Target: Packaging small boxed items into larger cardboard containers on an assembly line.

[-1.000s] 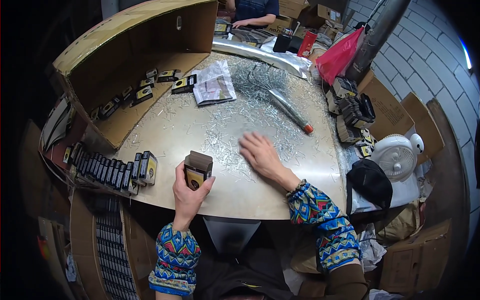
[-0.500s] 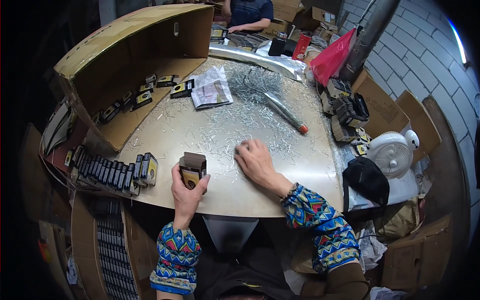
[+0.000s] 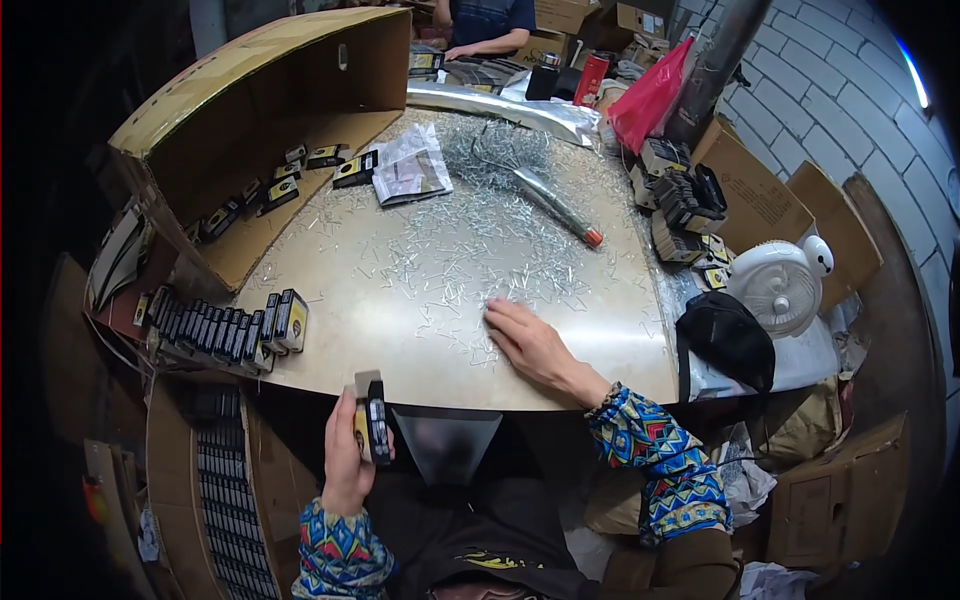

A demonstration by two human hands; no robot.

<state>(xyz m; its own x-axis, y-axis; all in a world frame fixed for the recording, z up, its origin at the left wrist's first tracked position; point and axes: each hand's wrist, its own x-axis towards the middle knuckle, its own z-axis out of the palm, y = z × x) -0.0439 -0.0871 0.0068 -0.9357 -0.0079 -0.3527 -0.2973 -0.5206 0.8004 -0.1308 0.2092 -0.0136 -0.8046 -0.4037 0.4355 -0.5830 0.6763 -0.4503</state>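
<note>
My left hand (image 3: pixel 347 455) grips a small black and yellow box (image 3: pixel 372 425) just off the table's front edge. The box is upright with its top flap raised; its inside cannot be seen. My right hand (image 3: pixel 535 345) rests on the table (image 3: pixel 370 350), fingers stretched out flat at the near side of many loose thin metal pins (image 3: pixel 450 260). Whether anything lies under the fingertips is hidden. Both forearms wear colourful patterned sleeves.
A row of small boxes (image 3: pixel 225 332) lines the left edge, below a large cardboard carton (image 3: pixel 260 50) on its side. A folded paper (image 3: pixel 413 170) and a red-tipped tube (image 3: pixel 560 210) lie farther back. At right stand stacked boxes (image 3: pixel 682 190), a white fan (image 3: pixel 778 285) and a black cap (image 3: pixel 725 340).
My left hand has drawn the small box toward me, off the table, and turned it. My right hand has slid slightly nearer and right, its fingers straightening.
</note>
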